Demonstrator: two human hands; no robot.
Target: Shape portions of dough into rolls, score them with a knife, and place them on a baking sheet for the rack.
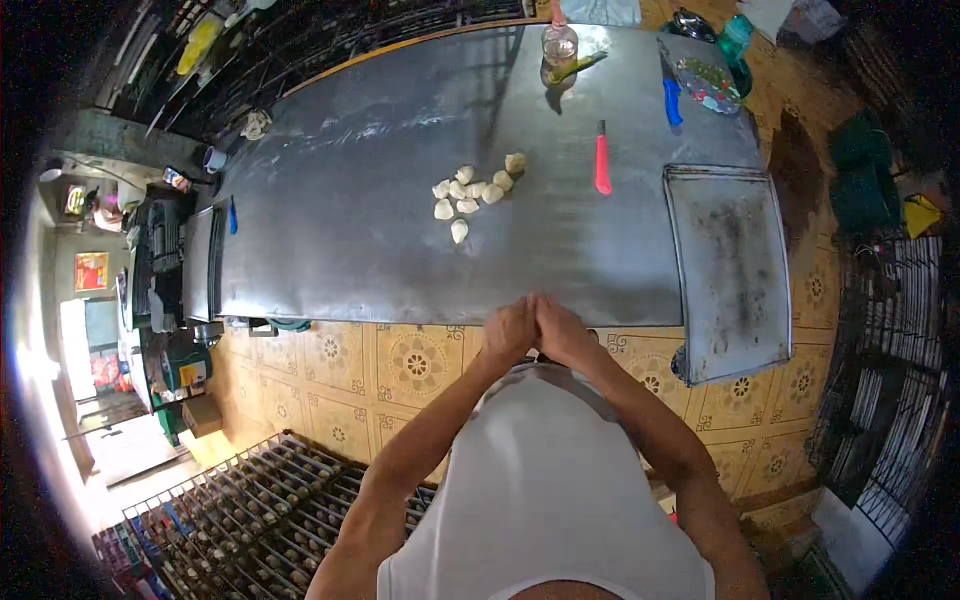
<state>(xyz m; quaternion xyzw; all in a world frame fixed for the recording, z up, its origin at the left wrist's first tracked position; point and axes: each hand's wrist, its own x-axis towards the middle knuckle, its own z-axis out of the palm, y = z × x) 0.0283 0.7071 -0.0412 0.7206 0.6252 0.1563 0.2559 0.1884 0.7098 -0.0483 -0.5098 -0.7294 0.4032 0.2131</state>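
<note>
At the near edge of the metal table (330, 250), my left hand (508, 330) and my right hand (560, 328) meet, knuckles side by side. Both have their fingers curled closed. Anything between them is hidden from above. Beyond them, a loose cluster of small pale dough balls (466, 190) lies on the tabletop, one ball (460, 231) a little apart on the near side. To the right of the cluster lies a knife with a red handle (603, 175).
A metal baking tray (735, 280) overhangs the table's right front. Toward the back are a clear bottle (560, 45), a blue-handled knife (672, 100) and a patterned plate (710, 85). Racks of rounded pieces (240, 510) stand behind me at left. Another blue handle (233, 216) lies at the left end.
</note>
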